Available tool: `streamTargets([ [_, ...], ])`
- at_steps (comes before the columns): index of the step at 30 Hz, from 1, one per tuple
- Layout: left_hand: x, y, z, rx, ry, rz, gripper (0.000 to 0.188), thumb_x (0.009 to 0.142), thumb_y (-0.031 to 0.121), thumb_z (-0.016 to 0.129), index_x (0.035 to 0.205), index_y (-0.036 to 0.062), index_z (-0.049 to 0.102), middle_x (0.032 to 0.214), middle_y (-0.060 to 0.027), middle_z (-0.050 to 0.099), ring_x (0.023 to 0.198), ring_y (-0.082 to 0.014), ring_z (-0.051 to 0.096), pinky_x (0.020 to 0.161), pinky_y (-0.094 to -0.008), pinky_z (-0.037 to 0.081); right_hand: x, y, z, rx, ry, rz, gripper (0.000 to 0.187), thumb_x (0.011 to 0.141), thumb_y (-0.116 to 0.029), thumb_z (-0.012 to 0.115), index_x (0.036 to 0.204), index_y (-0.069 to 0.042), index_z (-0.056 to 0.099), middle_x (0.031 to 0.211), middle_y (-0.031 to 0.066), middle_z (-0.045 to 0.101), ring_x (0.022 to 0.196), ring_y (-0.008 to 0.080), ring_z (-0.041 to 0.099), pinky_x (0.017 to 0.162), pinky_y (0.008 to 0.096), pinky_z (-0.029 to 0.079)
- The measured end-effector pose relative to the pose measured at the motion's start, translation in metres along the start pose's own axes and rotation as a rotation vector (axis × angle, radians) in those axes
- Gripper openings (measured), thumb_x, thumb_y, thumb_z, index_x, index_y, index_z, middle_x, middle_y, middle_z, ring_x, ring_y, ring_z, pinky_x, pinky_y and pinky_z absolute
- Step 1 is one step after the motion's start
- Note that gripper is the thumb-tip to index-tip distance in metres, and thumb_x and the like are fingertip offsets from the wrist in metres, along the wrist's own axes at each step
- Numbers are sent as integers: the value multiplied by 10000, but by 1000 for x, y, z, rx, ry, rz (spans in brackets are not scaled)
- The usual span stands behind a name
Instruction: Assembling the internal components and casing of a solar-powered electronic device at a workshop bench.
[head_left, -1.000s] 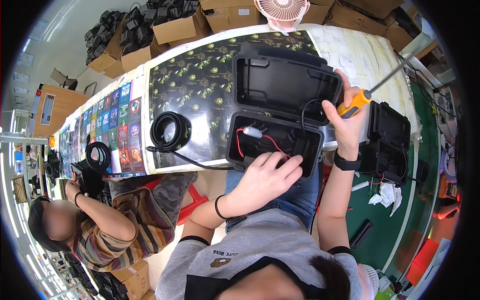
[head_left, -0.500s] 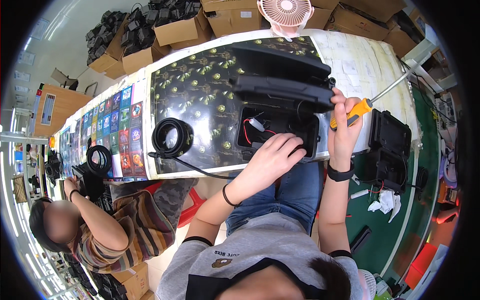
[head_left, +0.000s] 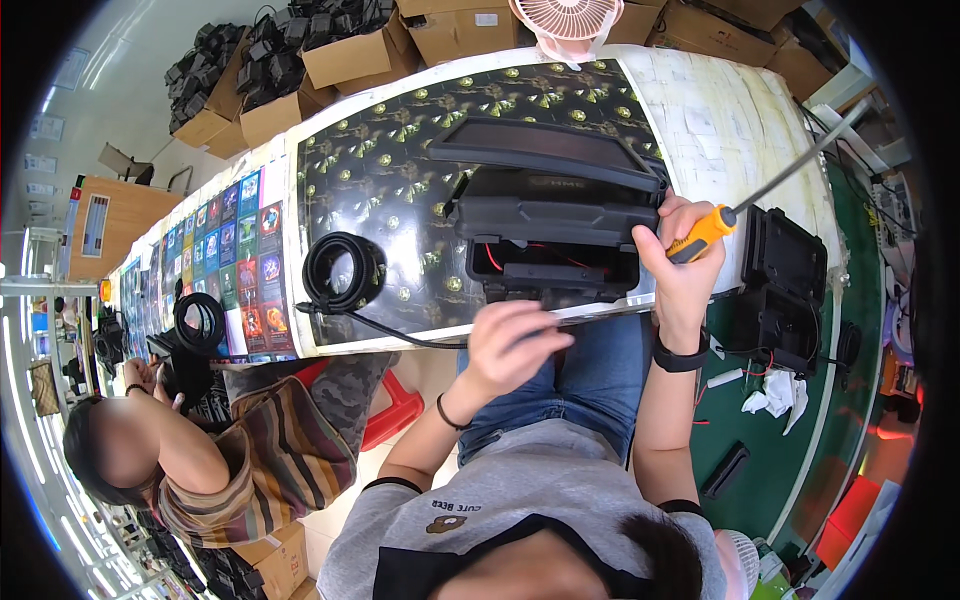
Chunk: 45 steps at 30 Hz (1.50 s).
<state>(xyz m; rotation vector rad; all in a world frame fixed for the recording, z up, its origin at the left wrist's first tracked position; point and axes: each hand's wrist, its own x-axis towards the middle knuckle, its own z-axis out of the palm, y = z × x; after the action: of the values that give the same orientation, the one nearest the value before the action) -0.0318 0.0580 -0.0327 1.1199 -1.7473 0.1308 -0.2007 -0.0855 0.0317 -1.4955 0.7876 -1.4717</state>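
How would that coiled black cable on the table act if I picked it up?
The coil is likely bendy yet springy, as its rounded loops look thick. It probably won't roll, since it lies flat. Lifting it could drag the cable length running toward the left hand.

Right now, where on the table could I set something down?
Bare room: the dark mat beyond the coil, left of the case; and the white covering between mat and screwdriver. Crowded: around the case, with left hand and right hand close.
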Motion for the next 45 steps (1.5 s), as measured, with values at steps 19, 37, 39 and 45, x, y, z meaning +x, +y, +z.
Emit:
streamTargets([
  [19,34,-25,-9,-344,204,-807,342,874,76,695,1168,-6,542,1030,-82,578,807,-119,583,712,-254,493,11,27,5,201,5,330,591,785,-4,776,1296,6,478,841,-63,381,814,39,411,840,165,332],
  [37,23,-24,-18,-737,434,-1002,192,896,-23,651,1086,-23,621,955,-90,675,865,-133,662,774,-271,580,-24,48,7,413,76,137,381,769,55,733,883,-154,436,1382,100,466,1380,256,349,1174,382,159],
  [39,16,-25,-17,-758,455,-957,150,896,-22,654,1042,-17,620,908,-74,667,814,-120,652,758,-271,585,-24,49,6,412,55,131,382,766,50,735,880,-157,435,1382,98,468,1381,257,348,1178,384,154],
  [45,9,-23,-8,-738,547,-899,104,905,-3,655,1000,-12,615,867,-65,659,761,-99,640,737,-260,584,-27,49,6,398,38,98,387,758,31,743,867,-164,428,1370,95,484,1369,254,367,1181,384,156],
])
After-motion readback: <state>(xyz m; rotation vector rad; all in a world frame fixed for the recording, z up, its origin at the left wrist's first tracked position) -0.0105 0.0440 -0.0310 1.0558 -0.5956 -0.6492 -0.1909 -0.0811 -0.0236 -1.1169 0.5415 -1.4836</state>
